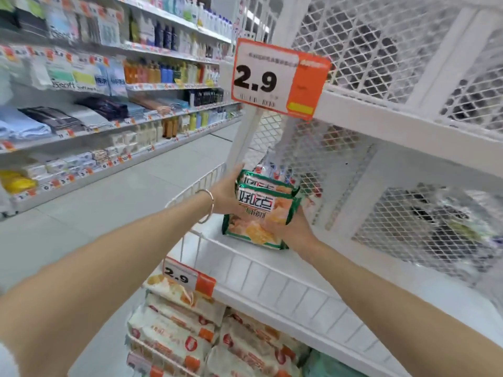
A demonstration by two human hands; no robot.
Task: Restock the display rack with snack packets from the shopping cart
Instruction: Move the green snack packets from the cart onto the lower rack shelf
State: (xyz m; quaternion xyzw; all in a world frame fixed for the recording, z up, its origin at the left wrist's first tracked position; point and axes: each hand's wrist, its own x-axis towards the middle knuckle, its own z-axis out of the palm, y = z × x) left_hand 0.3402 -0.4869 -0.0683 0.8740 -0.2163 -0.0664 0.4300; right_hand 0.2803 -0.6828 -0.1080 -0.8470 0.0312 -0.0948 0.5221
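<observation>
Both my hands hold a small stack of green-edged snack packets (258, 210) with orange biscuit pictures, over the middle shelf of the white display rack (285, 284). My left hand (226, 194) grips the stack's left side; a silver bangle circles that wrist. My right hand (294, 227) supports the stack from below on the right. The packets' lower edge rests on or just above the shelf floor. On the tier below lie several pale orange snack packets (190, 330). The shopping cart is out of view.
Two orange-and-white price tags reading 2.9 (277, 80) (187, 278) hang on the rack's edges. White mesh panels (381, 50) form the rack's back and sides. A long store shelf (109, 126) with towels, bottles and soaps runs along the left of the aisle floor.
</observation>
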